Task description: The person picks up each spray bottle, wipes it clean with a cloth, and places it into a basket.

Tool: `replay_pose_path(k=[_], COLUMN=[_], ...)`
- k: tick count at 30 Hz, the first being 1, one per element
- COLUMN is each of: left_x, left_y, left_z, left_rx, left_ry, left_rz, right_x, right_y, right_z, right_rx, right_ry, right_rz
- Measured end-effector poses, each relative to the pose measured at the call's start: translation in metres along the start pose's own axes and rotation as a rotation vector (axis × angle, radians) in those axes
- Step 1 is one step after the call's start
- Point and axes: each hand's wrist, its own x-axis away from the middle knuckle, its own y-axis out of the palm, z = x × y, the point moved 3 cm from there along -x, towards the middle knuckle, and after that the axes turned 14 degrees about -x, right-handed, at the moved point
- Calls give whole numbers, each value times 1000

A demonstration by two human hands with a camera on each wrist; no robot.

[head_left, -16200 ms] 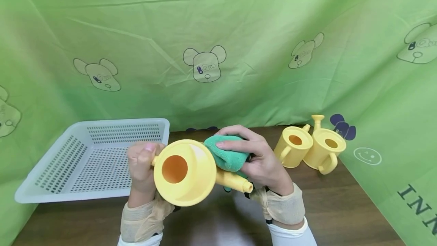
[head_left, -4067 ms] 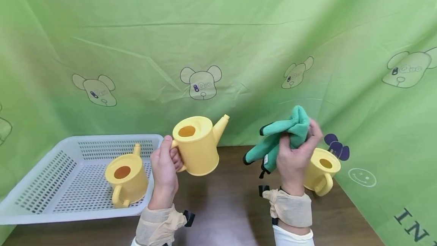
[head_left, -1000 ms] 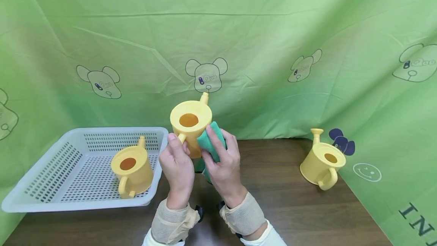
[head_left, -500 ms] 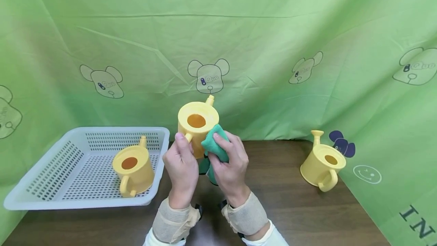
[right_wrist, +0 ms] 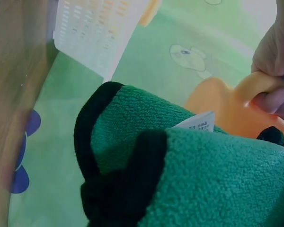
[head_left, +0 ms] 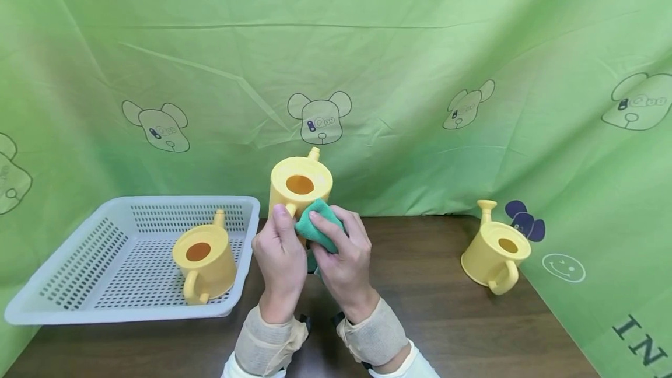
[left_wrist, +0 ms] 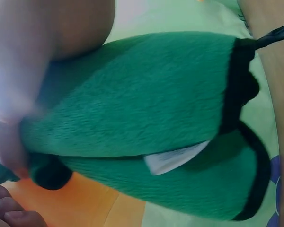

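My left hand (head_left: pixel 280 261) grips the handle of a yellow watering can (head_left: pixel 282 194), held up in front of me with its spout pointing away. My right hand (head_left: pixel 343 258) holds a folded green cloth (head_left: pixel 321 225) against the can's side near the handle. In the left wrist view the cloth (left_wrist: pixel 146 94) hangs down with black edging and a white label. The right wrist view has the left hand's fingers curled round the can's handle, the can (right_wrist: pixel 210 101) partly hidden behind the cloth (right_wrist: pixel 217 175). The cloth and hands cover the can's lower part.
A white perforated basket (head_left: pixel 184 199) stands at the left with one yellow watering can (head_left: pixel 212 264) upright in it. Another yellow watering can (head_left: pixel 488 252), with a flared spout, stands at the right on the brown wooden table (head_left: pixel 446 319). A green printed curtain (head_left: pixel 399 63) hangs behind.
Since the oldest frame, one can has come to stand in the basket and another has left the right side for my left hand. In the last second, the cloth has shifted toward the can's handle.
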Motion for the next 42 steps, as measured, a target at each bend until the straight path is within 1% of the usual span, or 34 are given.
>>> replay_pose_path(k=[5,8,10,12,15,17,19,22,25,28,34,38,42], left_x=[-4,-6,-8,-10,-13,-17,-20,-26,-31,-34,-38,-39,-41], left_y=[-4,-6,-7,-9,-12,-14,-16,-19,-21,-23,-29,-31,-33], left_z=[-1,-1,-1,-2,-5,-8,-10,-12,-15,-16,-18,-18,-18], left_rx=[94,158,197,270,400,498,567,647,685,717,772,789,786], left_ry=[-82,-155,-218,-290,-397,-449,-482,-501,-512,-510,-475,-461,-449], left_rz=[-4,-24,-34,-44,-29,-7,18,49,70,79,93,82,50], right_x=[2,3,3,3,4,5,6,6,6,6,7,6,6], right_y=[3,3,4,4,5,7,8,8,8,6,1,-4,-7], right_z=[1,2,2,2,2,2,3,5,7,10,17,21,24], right_rx=[23,34,41,47,54,56,57,60,64,72,92,101,80], right_ry=[28,33,33,37,38,40,39,42,50,74,185,240,249], right_rz=[-48,-65,-76,-94,-128,-153,-175,-201,-216,-223,-215,-201,-211])
